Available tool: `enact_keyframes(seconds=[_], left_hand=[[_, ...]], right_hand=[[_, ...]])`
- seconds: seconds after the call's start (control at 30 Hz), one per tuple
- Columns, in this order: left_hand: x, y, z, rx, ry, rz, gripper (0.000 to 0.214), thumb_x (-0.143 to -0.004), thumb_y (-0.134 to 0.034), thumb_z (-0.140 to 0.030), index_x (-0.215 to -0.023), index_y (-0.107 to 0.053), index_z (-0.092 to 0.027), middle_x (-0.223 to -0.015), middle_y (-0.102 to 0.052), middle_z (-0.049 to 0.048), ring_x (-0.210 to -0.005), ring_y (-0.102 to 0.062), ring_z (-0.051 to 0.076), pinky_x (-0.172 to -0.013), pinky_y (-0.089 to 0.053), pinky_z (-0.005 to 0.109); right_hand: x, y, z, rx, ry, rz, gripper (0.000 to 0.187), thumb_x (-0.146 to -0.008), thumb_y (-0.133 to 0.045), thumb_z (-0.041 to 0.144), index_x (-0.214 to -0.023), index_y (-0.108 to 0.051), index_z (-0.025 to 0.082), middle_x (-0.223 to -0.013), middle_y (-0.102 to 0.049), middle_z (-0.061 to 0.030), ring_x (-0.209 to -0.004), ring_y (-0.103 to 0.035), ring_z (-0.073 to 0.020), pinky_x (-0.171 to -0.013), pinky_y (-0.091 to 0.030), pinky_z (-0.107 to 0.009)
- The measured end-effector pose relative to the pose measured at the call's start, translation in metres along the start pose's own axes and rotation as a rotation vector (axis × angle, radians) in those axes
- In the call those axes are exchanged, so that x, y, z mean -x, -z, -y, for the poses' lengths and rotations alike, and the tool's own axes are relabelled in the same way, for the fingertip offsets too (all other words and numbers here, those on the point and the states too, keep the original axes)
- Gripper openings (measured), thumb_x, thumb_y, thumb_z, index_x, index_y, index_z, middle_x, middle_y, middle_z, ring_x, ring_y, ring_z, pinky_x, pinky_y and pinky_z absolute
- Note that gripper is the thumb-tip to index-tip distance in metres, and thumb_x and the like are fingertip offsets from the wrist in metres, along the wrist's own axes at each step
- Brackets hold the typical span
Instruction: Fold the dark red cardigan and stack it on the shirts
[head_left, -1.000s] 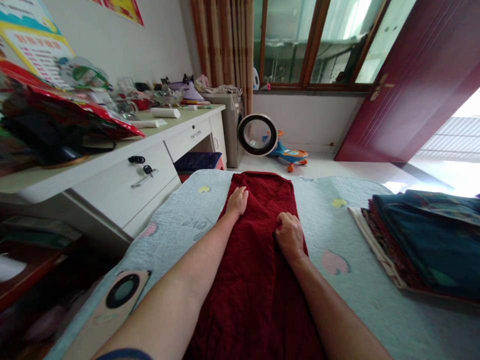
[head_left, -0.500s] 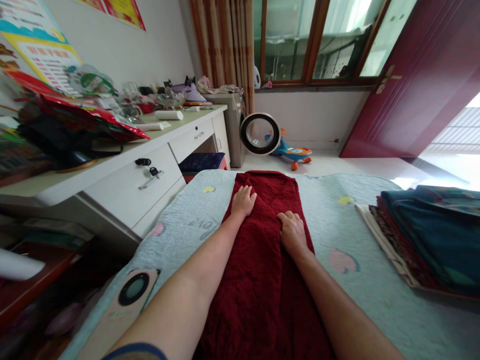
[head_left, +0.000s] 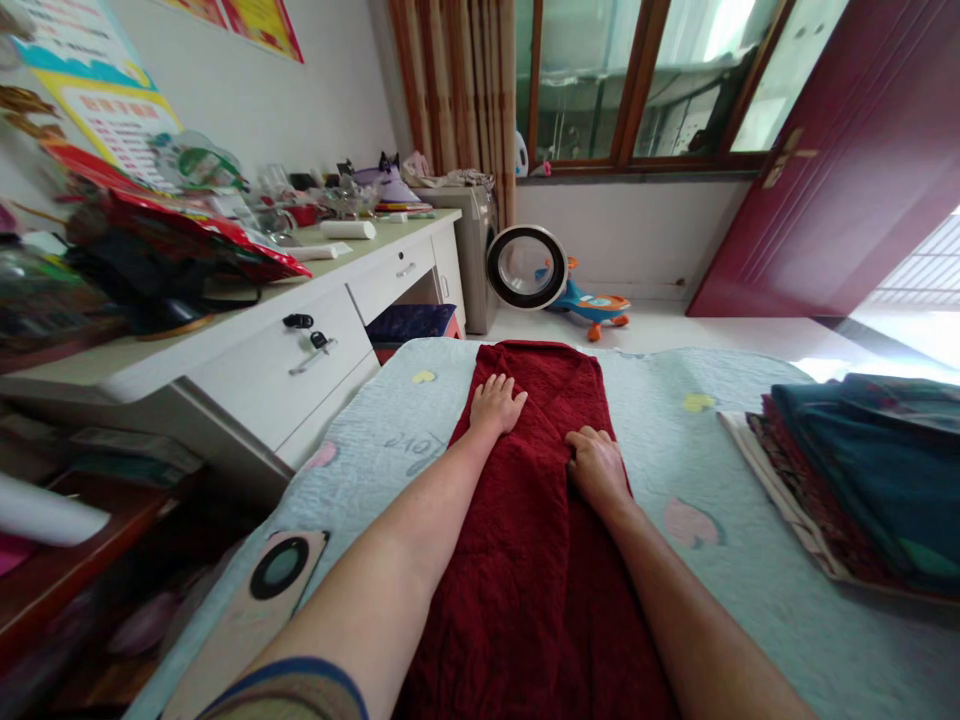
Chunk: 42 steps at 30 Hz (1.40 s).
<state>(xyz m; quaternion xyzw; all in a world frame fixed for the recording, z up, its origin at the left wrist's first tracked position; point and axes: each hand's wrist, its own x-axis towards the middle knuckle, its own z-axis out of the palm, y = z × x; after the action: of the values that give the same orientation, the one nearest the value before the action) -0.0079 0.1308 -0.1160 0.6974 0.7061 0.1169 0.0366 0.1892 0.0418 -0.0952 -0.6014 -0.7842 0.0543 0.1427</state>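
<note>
A dark red cloth (head_left: 536,560) lies lengthwise on a pale blue quilted bed cover (head_left: 697,470), folded into a long strip. My left hand (head_left: 498,403) rests flat on the cloth's far left part, fingers spread and open. My right hand (head_left: 595,463) sits on the cloth's right side, its fingers curled and pinching a fold of the fabric along a crease.
A stack of folded dark blue and patterned cloths (head_left: 862,480) lies on the bed at the right. A white desk (head_left: 247,340) crowded with clutter stands at the left. Beyond the bed are a washing machine (head_left: 480,250), a toy ride-on (head_left: 589,303) and a dark red door (head_left: 847,170).
The view has shifted slightly. My left hand has slid a little further up the cloth and spread its fingers; my right hand stays curled on the fold.
</note>
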Motion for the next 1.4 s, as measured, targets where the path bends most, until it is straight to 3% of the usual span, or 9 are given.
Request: enact_keyframes(seconds=[0.17, 0.27, 0.33, 0.43, 0.53, 0.63, 1.03, 1.27, 1.4], left_hand=[[0.002, -0.002, -0.001, -0.048, -0.009, -0.02, 0.063, -0.097, -0.029, -0.054, -0.146, -0.041, -0.017, -0.155, -0.037, 0.0102, -0.145, -0.028, 0.026, -0.117, -0.024, 0.045], [0.003, -0.003, -0.002, -0.066, -0.015, -0.044, 0.061, -0.096, -0.031, -0.052, -0.145, -0.043, -0.018, -0.155, -0.038, 0.0096, -0.145, -0.029, 0.026, -0.117, -0.025, 0.044], [0.003, -0.003, -0.002, -0.071, -0.019, -0.051, 0.061, -0.096, -0.032, -0.052, -0.145, -0.043, -0.018, -0.155, -0.038, 0.01, -0.145, -0.028, 0.026, -0.117, -0.025, 0.044], [0.002, -0.002, -0.001, -0.071, -0.019, -0.022, 0.062, -0.097, -0.029, -0.051, -0.146, -0.041, -0.017, -0.156, -0.036, 0.0107, -0.146, -0.027, 0.026, -0.118, -0.024, 0.046], [0.001, -0.002, 0.0, -0.068, -0.016, 0.012, 0.061, -0.098, -0.026, -0.052, -0.147, -0.04, -0.018, -0.156, -0.035, 0.01, -0.146, -0.025, 0.026, -0.118, -0.023, 0.046], [-0.002, -0.004, 0.002, -0.069, -0.022, 0.013, 0.062, -0.097, -0.024, -0.053, -0.147, -0.04, -0.02, -0.157, -0.034, 0.0096, -0.147, -0.025, 0.026, -0.117, -0.024, 0.046], [-0.062, -0.001, 0.03, -0.052, 0.012, 0.081, 0.063, -0.096, -0.028, -0.055, -0.148, -0.037, -0.022, -0.16, -0.025, 0.0099, -0.146, -0.025, 0.029, -0.116, -0.022, 0.053], [-0.077, 0.005, 0.03, 0.01, 0.048, -0.109, 0.046, -0.09, -0.048, -0.041, -0.133, -0.052, -0.023, -0.139, -0.055, 0.0108, -0.128, -0.051, 0.027, -0.105, -0.04, 0.043], [-0.089, 0.018, 0.026, 0.097, 0.299, -0.207, 0.056, -0.083, -0.058, -0.05, -0.128, -0.054, -0.017, -0.124, -0.064, 0.0156, -0.113, -0.061, 0.03, -0.091, -0.049, 0.038]], right_hand=[[-0.008, 0.01, -0.009, -0.173, 0.012, 0.052, 0.031, -0.076, -0.045, 0.006, -0.09, -0.071, 0.018, -0.093, -0.067, -0.0077, -0.089, -0.058, -0.0199, -0.082, -0.039, -0.03], [-0.008, 0.022, 0.001, -0.394, 0.039, -0.196, 0.037, -0.075, -0.04, 0.004, -0.093, -0.069, 0.017, -0.097, -0.068, -0.0076, -0.094, -0.06, -0.0185, -0.089, -0.043, -0.03], [-0.004, 0.025, 0.016, -0.491, 0.156, -0.319, 0.04, -0.081, -0.039, 0.007, -0.108, -0.067, 0.017, -0.112, -0.067, -0.0089, -0.107, -0.059, -0.0184, -0.098, -0.042, -0.031], [0.005, 0.015, 0.036, -0.431, 0.328, -0.205, 0.046, -0.091, -0.041, 0.02, -0.135, -0.053, 0.015, -0.142, -0.052, -0.0113, -0.134, -0.043, -0.0204, -0.112, -0.031, -0.038], [0.012, -0.003, 0.04, -0.236, 0.31, 0.032, 0.06, -0.093, -0.046, 0.032, -0.148, -0.038, 0.01, -0.157, -0.032, -0.0136, -0.146, -0.024, -0.0248, -0.119, -0.019, -0.045], [0.015, -0.012, 0.035, -0.116, 0.256, 0.167, 0.066, -0.093, -0.047, 0.041, -0.15, -0.035, 0.011, -0.159, -0.024, -0.0131, -0.148, -0.019, -0.0262, -0.119, -0.015, -0.047], [0.016, -0.014, 0.033, -0.09, 0.237, 0.198, 0.069, -0.094, -0.043, 0.049, -0.153, -0.029, 0.015, -0.161, -0.017, -0.0082, -0.149, -0.012, -0.0248, -0.12, -0.013, -0.048], [0.016, -0.012, 0.034, -0.116, 0.217, 0.214, 0.07, -0.094, -0.042, 0.05, -0.154, -0.028, 0.016, -0.162, -0.016, -0.0067, -0.149, -0.011, -0.0242, -0.12, -0.012, -0.048], [0.016, -0.01, 0.034, -0.127, 0.219, 0.215, 0.07, -0.094, -0.042, 0.051, -0.154, -0.028, 0.016, -0.162, -0.017, -0.007, -0.15, -0.011, -0.0239, -0.12, -0.011, -0.047]])
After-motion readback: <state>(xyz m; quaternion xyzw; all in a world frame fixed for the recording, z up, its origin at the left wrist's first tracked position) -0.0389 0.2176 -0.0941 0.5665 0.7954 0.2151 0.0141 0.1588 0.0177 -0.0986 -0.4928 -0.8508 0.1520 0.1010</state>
